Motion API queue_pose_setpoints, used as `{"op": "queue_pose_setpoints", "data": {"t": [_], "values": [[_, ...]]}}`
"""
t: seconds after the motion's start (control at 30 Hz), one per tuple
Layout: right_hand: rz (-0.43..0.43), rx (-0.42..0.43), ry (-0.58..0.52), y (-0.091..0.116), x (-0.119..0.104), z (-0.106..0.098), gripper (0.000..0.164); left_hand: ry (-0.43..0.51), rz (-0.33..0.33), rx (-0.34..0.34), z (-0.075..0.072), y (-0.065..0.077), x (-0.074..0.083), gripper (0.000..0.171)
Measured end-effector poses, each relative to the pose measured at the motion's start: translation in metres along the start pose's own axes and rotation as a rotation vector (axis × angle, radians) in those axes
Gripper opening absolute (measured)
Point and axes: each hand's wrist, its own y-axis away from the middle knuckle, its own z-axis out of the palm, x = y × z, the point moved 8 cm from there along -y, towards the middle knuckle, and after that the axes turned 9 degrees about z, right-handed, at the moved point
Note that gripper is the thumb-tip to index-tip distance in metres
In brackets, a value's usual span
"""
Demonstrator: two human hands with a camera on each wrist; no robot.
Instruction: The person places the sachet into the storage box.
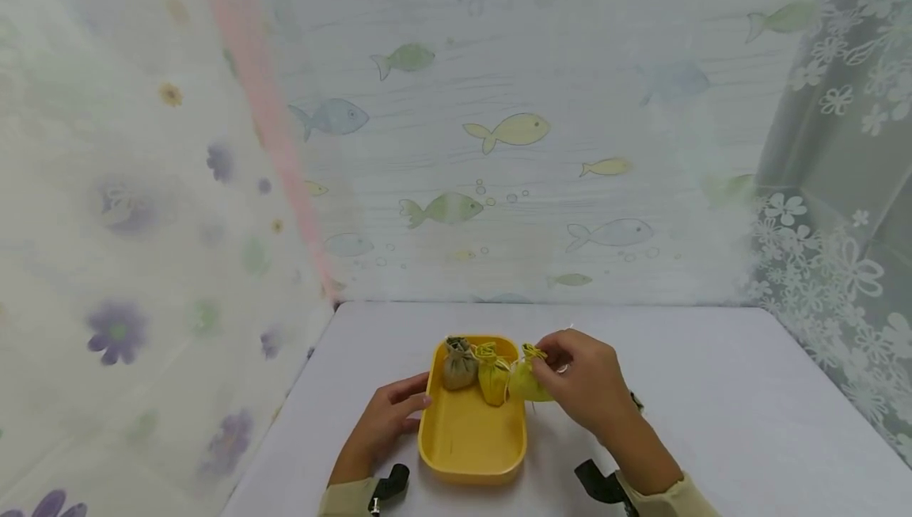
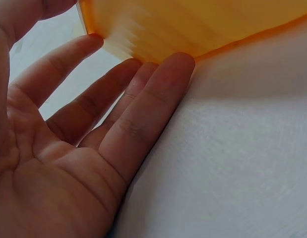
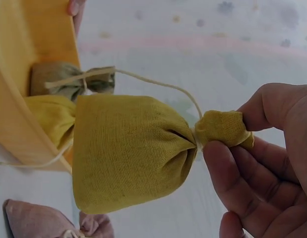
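Observation:
A yellow-green drawstring pouch [image 3: 133,148] hangs from my right hand [image 1: 584,374], whose thumb and fingers pinch its gathered neck. It is at the right rim of a yellow plastic tray [image 1: 473,446]. Inside the tray's far end stand a grey-green pouch [image 1: 460,366] and a yellow pouch [image 1: 492,377], side by side. My left hand [image 1: 388,418] is at the tray's left side. Its fairly straight fingers touch the outer wall, as the left wrist view shows.
A dusty pink pouch [image 3: 36,218] lies outside the tray in the right wrist view. A white tabletop [image 1: 370,343] surrounds the tray. Fish-printed curtain [image 1: 513,208] hangs behind the table, and a flowered curtain [image 1: 142,264] hangs on the left.

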Motion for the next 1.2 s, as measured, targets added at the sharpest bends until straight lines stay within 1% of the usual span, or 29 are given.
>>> {"op": "queue_pose_setpoints", "data": {"t": [0.13, 0.23, 0.5, 0.63, 0.73, 0.83, 0.97, 1.03, 1.1, 1.2], "values": [[0.037, -0.054, 0.004, -0.002, 0.0, 0.008, 0.01, -0.014, -0.009, 0.004, 0.0, 0.0, 0.0, 0.058], [0.055, -0.082, 0.007, -0.003, -0.001, 0.014, 0.009, -0.018, -0.002, 0.002, 0.001, 0.001, 0.001, 0.058], [0.021, -0.141, -0.026, -0.01, -0.009, 0.036, 0.011, -0.031, -0.003, 0.012, -0.002, 0.002, 0.003, 0.059], [0.026, -0.182, -0.068, -0.013, -0.012, 0.048, 0.012, -0.034, -0.003, 0.01, -0.003, 0.001, 0.003, 0.061], [0.029, -0.2, -0.075, -0.014, -0.013, 0.055, 0.012, -0.037, -0.006, 0.006, -0.002, 0.0, 0.002, 0.061], [0.006, -0.203, -0.062, -0.015, -0.016, 0.061, 0.012, -0.041, -0.004, 0.005, -0.002, -0.001, 0.001, 0.061], [-0.068, -0.196, -0.032, -0.016, -0.023, 0.066, 0.01, -0.044, 0.004, 0.006, -0.002, -0.001, 0.001, 0.061], [-0.09, -0.206, -0.028, -0.017, -0.026, 0.07, 0.01, -0.043, 0.006, 0.007, -0.002, -0.001, 0.001, 0.061], [-0.092, -0.227, -0.036, -0.017, -0.028, 0.073, 0.009, -0.042, 0.005, 0.008, -0.002, -0.001, 0.0, 0.061], [-0.07, -0.274, -0.068, -0.019, -0.029, 0.079, 0.009, -0.04, 0.006, 0.006, -0.002, -0.001, 0.001, 0.061]]}}
